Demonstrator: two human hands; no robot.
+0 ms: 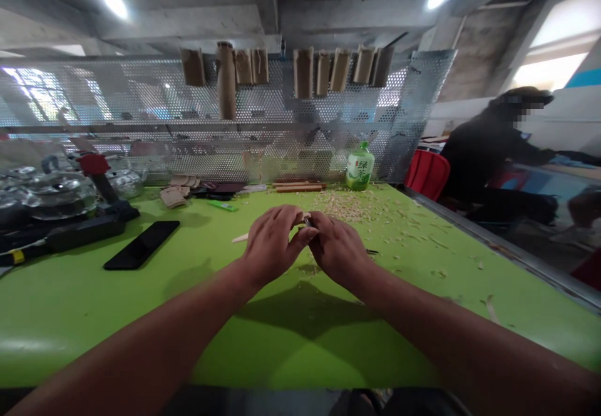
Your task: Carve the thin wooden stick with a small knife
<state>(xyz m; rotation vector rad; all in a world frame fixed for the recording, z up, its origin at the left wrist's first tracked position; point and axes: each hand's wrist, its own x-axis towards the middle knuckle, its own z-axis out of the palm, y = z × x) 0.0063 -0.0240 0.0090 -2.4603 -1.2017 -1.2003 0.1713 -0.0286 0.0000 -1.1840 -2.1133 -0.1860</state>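
Lime-green table (282, 359), black phone (141, 245), red chair (427, 175), green bottle (359, 168) with a pale label, pale shavings (350, 206), silver dotted mesh (159, 99)

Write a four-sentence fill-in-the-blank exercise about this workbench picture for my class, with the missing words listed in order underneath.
The left hand and right hand meet above a tabletop coloured ____.
From the wearer's view, the phone lies to the ____ of both hands.
Most of the pale shavings lie on the tabletop's ____ half.
The chair beside the seated person is coloured ____.

Missing words: green; left; right; red
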